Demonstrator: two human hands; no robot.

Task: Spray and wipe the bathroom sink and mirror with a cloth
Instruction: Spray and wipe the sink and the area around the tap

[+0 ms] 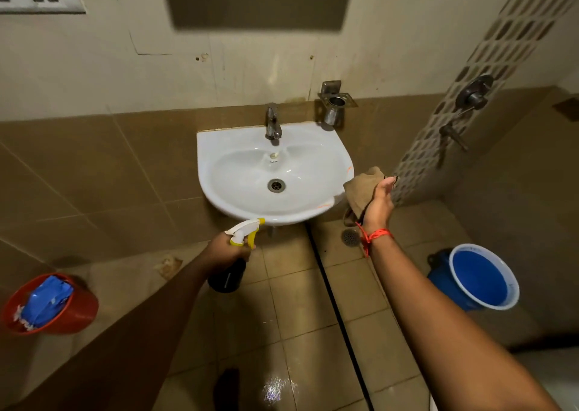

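1. I am counting one white sink (219,147) fixed to the wall, one tap (272,122) at its back edge, and one drain (276,185) in the middle of the bowl.
2. I am also counting one spray bottle (233,255), one brown cloth (362,191), two buckets on the floor and one steel cup holder (334,105) on the wall by the sink's back right corner.
3. The mirror (257,0) is hanging on the wall above the sink; only its lower part is showing at the top edge of the view.
4. My left hand (224,251) is reaching forward with fingers wrapped tight around the neck of the spray bottle, holding it just below the sink's front edge, nozzle pointing up and right toward the rim.
5. My right hand (377,204) is stretching out beside the sink's right edge, gripping the bunched cloth, which is touching or nearly touching the rim there; I cannot tell which. A red thread (372,236) is circling that wrist.
6. The red bucket (50,304) is sitting near the left edge of the floor with something blue inside it, well apart from the sink.
7. The blue bucket (479,279) is standing on the right, near my right forearm.
8. The tiled floor between both arms is lying open, with a wet shine near the bottom edge.
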